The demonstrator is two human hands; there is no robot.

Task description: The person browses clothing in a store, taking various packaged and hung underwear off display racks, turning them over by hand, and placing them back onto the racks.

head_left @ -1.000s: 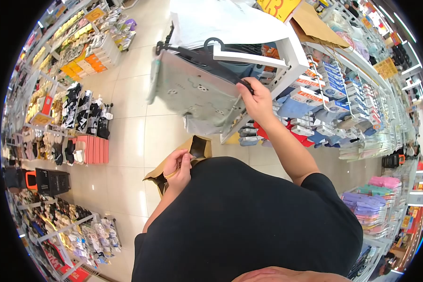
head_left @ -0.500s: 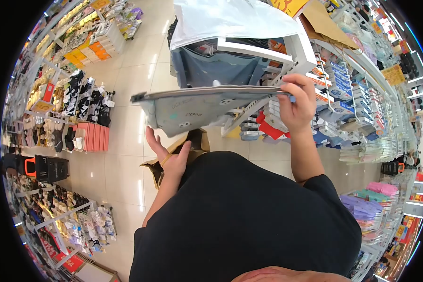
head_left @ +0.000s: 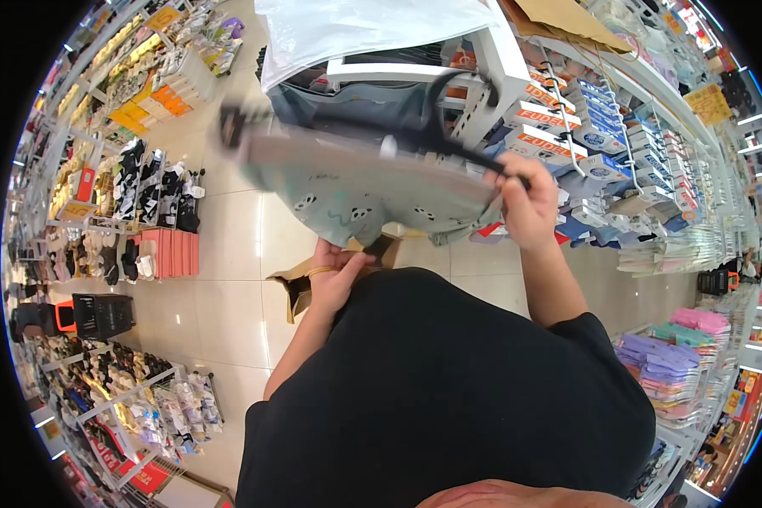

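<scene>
In the head view my right hand (head_left: 529,203) is closed on the right end of a dark hanger (head_left: 347,127), whose left end is blurred. From it hangs a pale green garment (head_left: 356,199) with small panda prints. My left hand (head_left: 337,273) is at the garment's lower edge, thumb towards the fingers; whether it pinches the fabric is hidden. Around and below that hand is an open brown paper bag (head_left: 292,292), partly covered by my forearm.
A white display rack (head_left: 504,63) with dark garments and a white sheet (head_left: 356,34) stands ahead. Boxed goods (head_left: 546,144) hang at the right, with folded stacks (head_left: 656,364) lower down. Sock shelves and a black basket (head_left: 102,315) are on the left.
The hanger has turned, so the panda print faces me more and its hook shows. My left hand, spread half a second ago, has moved right to the garment's lower edge, its fingers drawn in.
</scene>
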